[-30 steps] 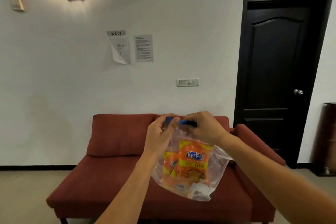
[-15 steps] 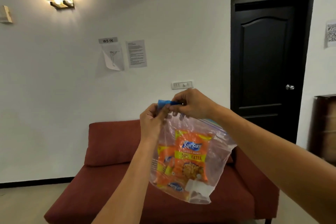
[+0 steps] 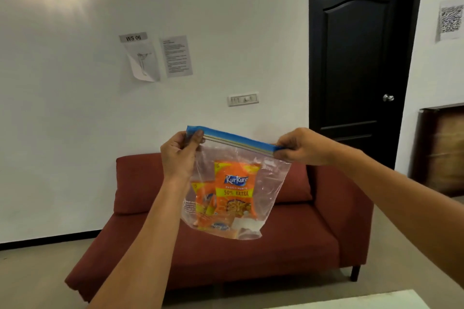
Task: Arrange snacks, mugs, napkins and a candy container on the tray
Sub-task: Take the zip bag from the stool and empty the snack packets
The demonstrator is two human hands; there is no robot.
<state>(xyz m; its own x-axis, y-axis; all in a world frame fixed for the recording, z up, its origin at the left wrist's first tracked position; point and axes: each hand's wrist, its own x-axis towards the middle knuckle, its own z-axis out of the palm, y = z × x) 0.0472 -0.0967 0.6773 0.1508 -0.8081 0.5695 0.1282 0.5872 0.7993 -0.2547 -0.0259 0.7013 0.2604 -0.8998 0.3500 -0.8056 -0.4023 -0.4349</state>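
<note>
A clear zip bag (image 3: 271,183) with a blue seal strip hangs in front of me, held up in the air. Inside it are orange snack packets (image 3: 233,190) and something white at the bottom. My left hand (image 3: 179,155) pinches the left end of the blue strip. The right end of the strip is pinched by my right hand (image 3: 300,145). The strip is stretched straight between both hands and looks closed. No tray, mugs, napkins or candy container are in view.
A red sofa (image 3: 288,246) stands against the white wall behind the bag. A dark door (image 3: 356,57) is at the right, with a wooden cabinet (image 3: 442,150) beside it. A pale table corner (image 3: 376,301) shows at the bottom right.
My hands were close together at the bag's top; now they are spread apart to the two ends of the strip. The bag sits higher against the sofa in the view.
</note>
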